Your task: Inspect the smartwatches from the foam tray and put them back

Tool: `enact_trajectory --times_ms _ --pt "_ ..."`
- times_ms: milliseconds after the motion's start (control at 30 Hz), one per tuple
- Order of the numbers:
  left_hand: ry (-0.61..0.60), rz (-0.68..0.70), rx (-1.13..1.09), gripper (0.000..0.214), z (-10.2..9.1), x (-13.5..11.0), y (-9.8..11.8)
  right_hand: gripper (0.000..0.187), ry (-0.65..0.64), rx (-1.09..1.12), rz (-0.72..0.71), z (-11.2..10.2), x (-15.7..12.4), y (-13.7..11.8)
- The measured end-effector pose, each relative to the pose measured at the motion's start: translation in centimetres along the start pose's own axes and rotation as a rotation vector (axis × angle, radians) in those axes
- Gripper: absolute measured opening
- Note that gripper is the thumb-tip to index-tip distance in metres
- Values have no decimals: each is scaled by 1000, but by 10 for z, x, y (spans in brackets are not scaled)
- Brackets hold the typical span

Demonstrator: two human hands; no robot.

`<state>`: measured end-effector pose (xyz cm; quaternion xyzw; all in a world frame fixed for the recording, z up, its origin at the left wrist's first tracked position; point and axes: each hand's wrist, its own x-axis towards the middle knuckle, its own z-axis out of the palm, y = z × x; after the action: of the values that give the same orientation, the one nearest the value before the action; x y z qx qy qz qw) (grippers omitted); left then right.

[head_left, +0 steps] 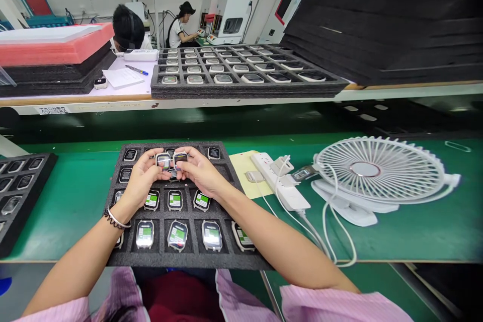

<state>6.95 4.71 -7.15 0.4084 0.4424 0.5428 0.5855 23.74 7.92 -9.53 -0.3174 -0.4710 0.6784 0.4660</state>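
Note:
My left hand is closed around a smartwatch case with a bright, reflecting screen. Right beside it, my right hand grips a second smartwatch case, its screen mostly dark. The two cases are held side by side, almost touching, above a black foam tray. Strapless watches lie in the tray's pockets; several nearer ones, such as the watch, show green and white screens. Farther back, a watch has a dark screen with text. My hands and forearms cover some pockets.
A white fan and a power strip with cables lie at the right. Another foam tray is at the left. On the shelf stand a tray of watches and stacked black foam. Two people are beyond.

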Motion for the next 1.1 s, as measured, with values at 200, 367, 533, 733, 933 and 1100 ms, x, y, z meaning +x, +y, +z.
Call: enact_trajectory --times_ms 200,367,533,733,933,1100 --pt "-14 -18 -76 58 0 2 15 42 -31 122 22 2 0 -15" --pt "-87 85 -93 56 7 10 47 34 -95 122 -86 9 9 -49" --pt "-154 288 -60 60 22 23 90 23 -162 19 -241 20 26 -105" --pt "-198 566 52 64 44 29 142 18 -261 -53 -416 35 36 -169" --pt "-182 784 101 60 62 33 169 46 -344 -168 -586 39 34 -204" --pt "-178 847 91 60 72 31 178 51 -342 -253 -644 40 25 -219"
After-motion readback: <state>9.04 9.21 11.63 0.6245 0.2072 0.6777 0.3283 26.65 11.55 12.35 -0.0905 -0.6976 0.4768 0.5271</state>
